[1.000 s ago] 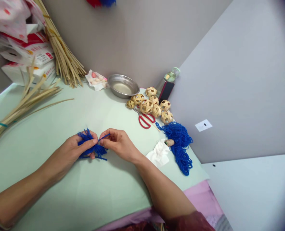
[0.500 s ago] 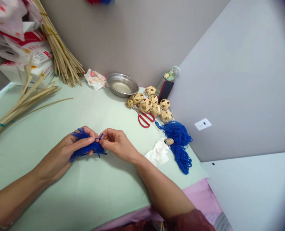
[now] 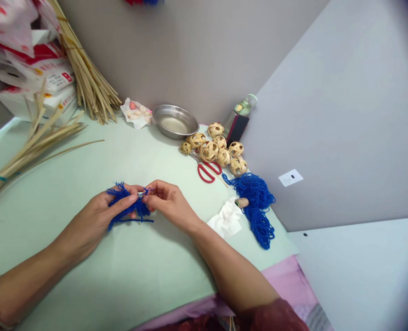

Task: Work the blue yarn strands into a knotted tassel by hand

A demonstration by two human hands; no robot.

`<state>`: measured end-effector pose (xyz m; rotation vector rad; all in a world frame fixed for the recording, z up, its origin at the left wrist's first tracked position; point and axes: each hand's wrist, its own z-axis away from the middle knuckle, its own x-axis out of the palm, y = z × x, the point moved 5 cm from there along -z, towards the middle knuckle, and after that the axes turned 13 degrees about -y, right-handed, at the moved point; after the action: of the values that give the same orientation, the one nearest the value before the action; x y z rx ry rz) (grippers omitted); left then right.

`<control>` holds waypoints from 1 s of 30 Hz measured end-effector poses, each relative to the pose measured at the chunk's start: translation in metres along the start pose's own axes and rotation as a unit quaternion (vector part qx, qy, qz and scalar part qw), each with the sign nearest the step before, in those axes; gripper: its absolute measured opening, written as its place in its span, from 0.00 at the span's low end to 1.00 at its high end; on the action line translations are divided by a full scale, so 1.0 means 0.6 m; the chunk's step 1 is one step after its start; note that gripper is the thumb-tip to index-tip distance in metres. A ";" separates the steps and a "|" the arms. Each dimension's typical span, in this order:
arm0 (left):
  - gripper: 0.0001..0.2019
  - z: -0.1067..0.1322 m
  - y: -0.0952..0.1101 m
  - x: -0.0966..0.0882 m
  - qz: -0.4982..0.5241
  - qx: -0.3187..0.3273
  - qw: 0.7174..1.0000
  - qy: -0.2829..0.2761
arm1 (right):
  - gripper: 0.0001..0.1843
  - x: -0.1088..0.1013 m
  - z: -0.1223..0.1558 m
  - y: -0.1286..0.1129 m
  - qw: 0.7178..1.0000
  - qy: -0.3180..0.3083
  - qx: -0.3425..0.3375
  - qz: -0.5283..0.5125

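Note:
My left hand (image 3: 102, 214) grips a small bundle of blue yarn (image 3: 135, 210) low over the pale green table (image 3: 87, 266). Thumb and fingers pinch the bundle at its middle, and loose ends fan out to both sides. My right hand (image 3: 166, 202) meets it from the right, its fingertips pinching a short blue strand at the bundle's middle. The two hands touch at the fingertips.
Right of my hands lie a white tissue (image 3: 226, 219), a large skein of blue yarn (image 3: 257, 207), red-handled scissors (image 3: 206, 171) and several woven bamboo balls (image 3: 221, 149). A metal bowl (image 3: 175, 122) stands at the back. Bamboo strips (image 3: 35, 142) and stacked packages (image 3: 35, 69) fill the left.
My right hand has closed in on the left, and the strand it held out a second ago is now drawn in tight against the bundle. The bundle has shifted slightly.

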<state>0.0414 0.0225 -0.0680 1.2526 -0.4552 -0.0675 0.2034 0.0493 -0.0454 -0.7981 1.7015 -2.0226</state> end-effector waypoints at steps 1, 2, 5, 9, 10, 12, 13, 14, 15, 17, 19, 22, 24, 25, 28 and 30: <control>0.14 0.000 -0.001 0.000 -0.007 0.003 1.000 -0.002 | 0.16 0.001 0.000 0.001 1.000 -0.002 0.006 -0.005; 0.14 -0.001 -0.001 -0.001 -0.014 0.006 1.000 -0.002 | 0.19 0.002 -0.001 0.003 1.000 -0.004 0.011 -0.011; 0.13 -0.002 0.000 -0.001 -0.034 0.016 0.999 -0.002 | 0.26 0.004 -0.003 0.004 0.999 0.003 0.024 -0.024; 0.14 -0.002 0.002 0.000 -0.038 0.012 0.999 -0.006 | 0.27 0.002 -0.003 0.004 0.999 0.024 0.037 -0.027; 0.14 -0.002 0.002 0.000 -0.034 0.010 0.999 -0.006 | 0.26 0.002 -0.003 0.004 0.998 0.029 0.041 -0.028; 0.14 0.000 0.002 -0.003 -0.017 0.008 1.000 -0.005 | 0.23 0.001 -0.003 0.005 0.998 0.035 0.049 -0.027; 0.14 0.001 0.002 -0.005 -0.004 0.008 1.000 -0.002 | 0.20 0.000 -0.003 0.006 0.998 0.037 0.052 -0.022; 0.14 0.002 0.003 -0.006 0.009 0.008 1.000 0.001 | 0.16 0.000 -0.003 0.008 0.998 0.039 0.054 -0.015; 0.14 0.003 0.004 -0.007 0.022 0.009 1.000 0.003 | 0.12 0.000 -0.002 0.009 0.998 0.041 0.056 -0.005; 0.15 0.005 0.008 -0.006 0.039 0.013 0.999 0.004 | 0.07 0.000 -0.001 0.011 0.997 0.043 0.060 0.009; 0.16 0.006 0.014 -0.002 0.047 0.022 0.999 0.004 | 0.05 0.002 -0.001 0.013 0.997 0.036 0.061 0.013; 0.17 0.006 0.020 0.001 0.048 0.043 0.998 0.014 | 0.05 0.002 -0.002 0.013 0.998 0.031 0.058 0.013; 0.16 0.004 0.016 -0.001 0.037 0.039 0.998 0.029 | 0.05 -0.002 -0.002 0.011 0.998 0.045 0.051 0.014; 0.15 0.003 0.013 -0.002 0.026 0.034 0.998 0.035 | 0.07 -0.005 -0.002 0.009 0.997 0.055 0.046 0.011; 0.14 -0.001 0.005 -0.004 -0.019 0.022 0.999 0.030 | 0.15 -0.009 -0.002 0.005 0.997 0.065 0.027 -0.008; 0.14 -0.003 0.003 -0.002 -0.041 0.022 0.999 0.014 | 0.20 -0.008 -0.002 0.004 0.998 0.058 0.019 -0.017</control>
<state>0.0405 0.0252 -0.0671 1.3143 -0.3837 -0.1097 0.2061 0.0530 -0.0490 -0.7144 1.7175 -2.1550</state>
